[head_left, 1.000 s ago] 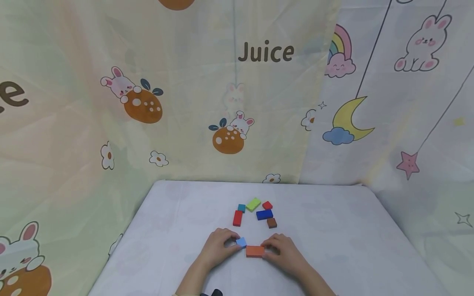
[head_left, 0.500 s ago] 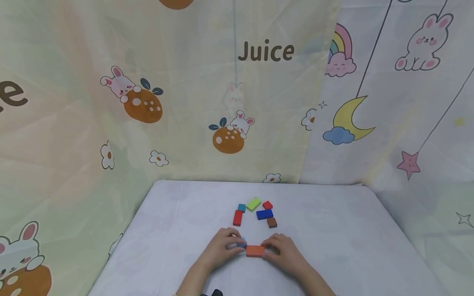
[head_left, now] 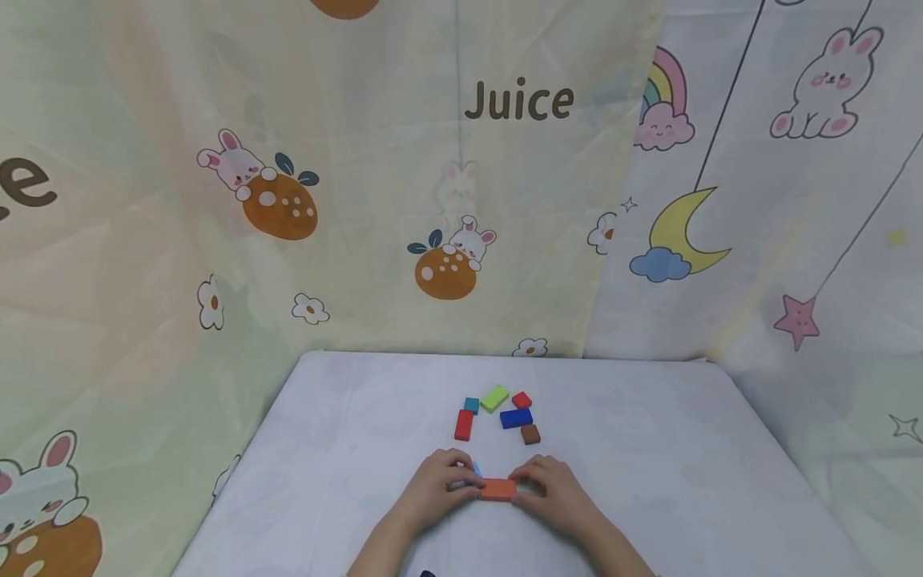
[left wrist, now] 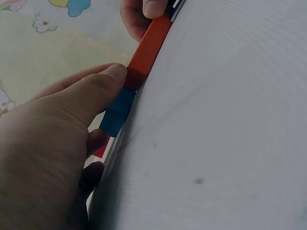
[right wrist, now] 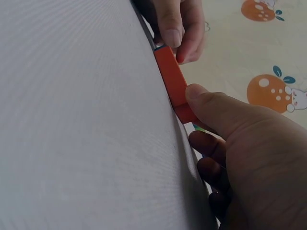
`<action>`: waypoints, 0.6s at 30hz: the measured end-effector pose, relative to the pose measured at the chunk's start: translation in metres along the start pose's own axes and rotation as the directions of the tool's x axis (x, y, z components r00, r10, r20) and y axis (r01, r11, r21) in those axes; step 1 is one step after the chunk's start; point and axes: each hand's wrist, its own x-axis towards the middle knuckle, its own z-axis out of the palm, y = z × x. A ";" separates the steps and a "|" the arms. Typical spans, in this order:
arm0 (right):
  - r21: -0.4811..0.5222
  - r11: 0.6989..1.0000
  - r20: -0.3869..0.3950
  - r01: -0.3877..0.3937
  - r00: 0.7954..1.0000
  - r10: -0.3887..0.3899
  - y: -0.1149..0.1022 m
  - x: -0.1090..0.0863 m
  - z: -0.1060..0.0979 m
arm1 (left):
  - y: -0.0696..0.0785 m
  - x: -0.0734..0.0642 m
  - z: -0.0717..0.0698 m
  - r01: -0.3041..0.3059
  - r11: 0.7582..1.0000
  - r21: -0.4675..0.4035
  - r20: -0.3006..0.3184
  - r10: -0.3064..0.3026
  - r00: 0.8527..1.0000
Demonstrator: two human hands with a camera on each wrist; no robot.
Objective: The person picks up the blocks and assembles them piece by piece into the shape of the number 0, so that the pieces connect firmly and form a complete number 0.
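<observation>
Head view: the blue block (head_left: 477,467) sits mostly hidden behind the left hand (head_left: 438,486), a sliver showing; fingers of the right hand (head_left: 551,490) cover the right end of the orange block (head_left: 497,490); the bottom edge crops a dark object (head_left: 428,574), unidentifiable; left wrist view: fingers mask most of a red patch (left wrist: 102,150); right wrist view: a green patch (right wrist: 197,128) is too small to identify.

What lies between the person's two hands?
An orange block lies between the left hand and right hand in the head view; the left wrist view shows a blue block beside it.
</observation>
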 end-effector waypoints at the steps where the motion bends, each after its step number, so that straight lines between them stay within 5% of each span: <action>1: 0.002 1.000 -0.001 0.001 1.000 -0.001 0.000 0.000 0.000 | 0.000 0.000 0.000 0.006 1.000 0.000 0.003 -0.006 1.000; 12: 0.041 0.999 0.004 -0.018 1.000 0.017 0.002 0.001 0.001 | -0.001 0.000 0.002 0.013 1.000 -0.004 -0.006 -0.013 1.000; 18: 0.121 0.983 -0.148 -0.135 0.977 0.153 0.008 0.006 0.001 | 0.000 0.000 0.002 0.019 1.000 -0.008 -0.010 -0.019 1.000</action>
